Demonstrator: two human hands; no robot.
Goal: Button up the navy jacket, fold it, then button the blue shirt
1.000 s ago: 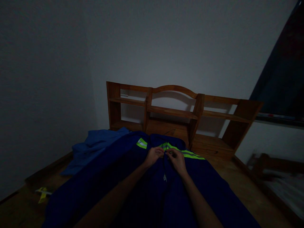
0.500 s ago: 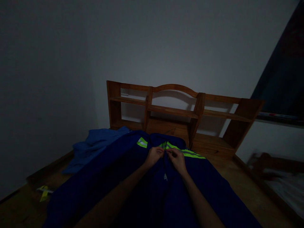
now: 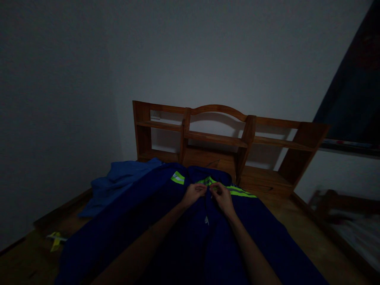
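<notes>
A dark blue jacket point(image 3: 258, 229) with yellow-green and grey reflective stripes lies spread out before me, its collar toward the shelf unit. At the upper front opening, my left hand point(image 3: 194, 194) pinches the jacket's edge from the left side. My right hand point(image 3: 221, 197) faces it across a small gap, thumb and fingers closed on the other front edge. The fingertips nearly meet; whatever small fastener may lie between them is too dark to make out. Below the hands, a small pale tag-like piece point(image 3: 206, 220) shows on the jacket's front.
Lighter blue cloth point(image 3: 121, 178) lies crumpled to the left of the jacket. A wooden shelf headboard point(image 3: 216, 138) stands against the wall behind. Something yellow and white point(image 3: 56, 240) lies at the lower left. Another wooden frame with pale bedding point(image 3: 356, 233) is at the right.
My right hand's fingertips have shifted very slightly right and up, widening the small gap between the hands. The left hand and the jacket look almost the same.
</notes>
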